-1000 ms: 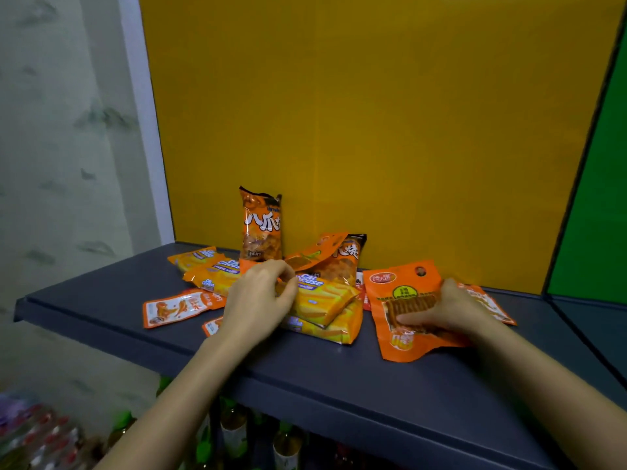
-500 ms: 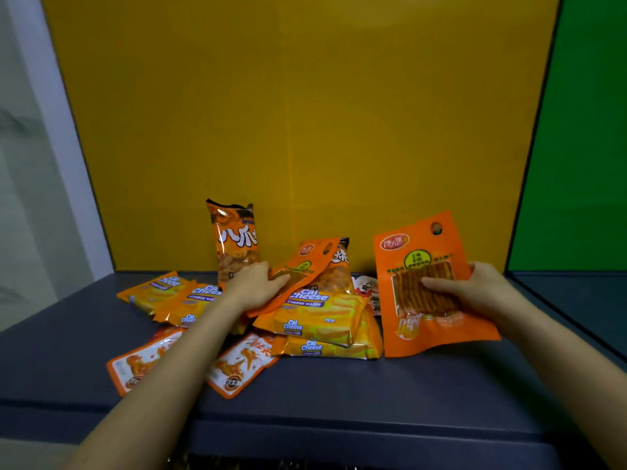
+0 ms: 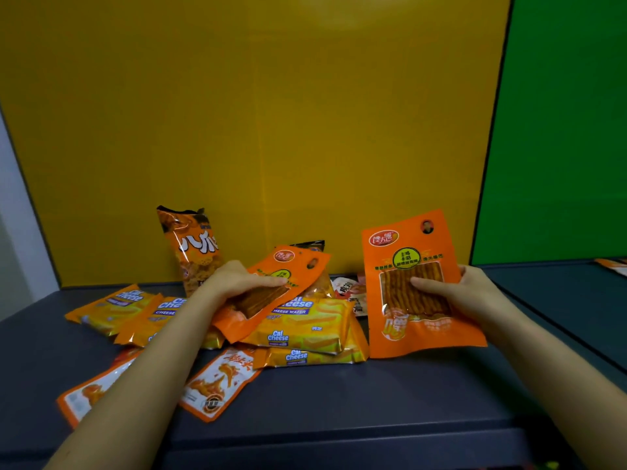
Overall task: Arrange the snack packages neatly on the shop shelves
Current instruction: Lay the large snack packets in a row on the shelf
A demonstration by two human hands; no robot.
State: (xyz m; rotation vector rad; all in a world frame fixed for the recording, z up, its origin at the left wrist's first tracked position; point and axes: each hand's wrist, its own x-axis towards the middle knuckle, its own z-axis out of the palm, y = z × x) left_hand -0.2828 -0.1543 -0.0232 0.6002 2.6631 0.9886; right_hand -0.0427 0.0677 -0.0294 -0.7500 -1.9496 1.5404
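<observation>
My right hand (image 3: 461, 293) grips an orange spicy-strip packet (image 3: 417, 327), held upright above the dark shelf (image 3: 339, 401) at the right. My left hand (image 3: 234, 283) grips a second orange spicy-strip packet (image 3: 288, 276), tilted over the pile. Under it lie yellow Cal Cheese wafer packs (image 3: 305, 330), with two more (image 3: 115, 307) at the left. A tall orange chip bag (image 3: 190, 245) stands against the yellow back wall. Flat orange-and-white sachets (image 3: 217, 381) lie at the front left, partly under my left forearm.
The yellow back panel (image 3: 271, 130) closes the shelf behind; a green panel (image 3: 559, 130) starts at the right over a neighbouring shelf with a packet corner (image 3: 610, 264). Small white-red sachets (image 3: 349, 290) lie behind the pile. The shelf's front edge runs below my arms.
My right hand has lifted its orange packet off the shelf to upright. My left hand has pulled the second orange packet up out of the pile. The camera has moved closer and left.
</observation>
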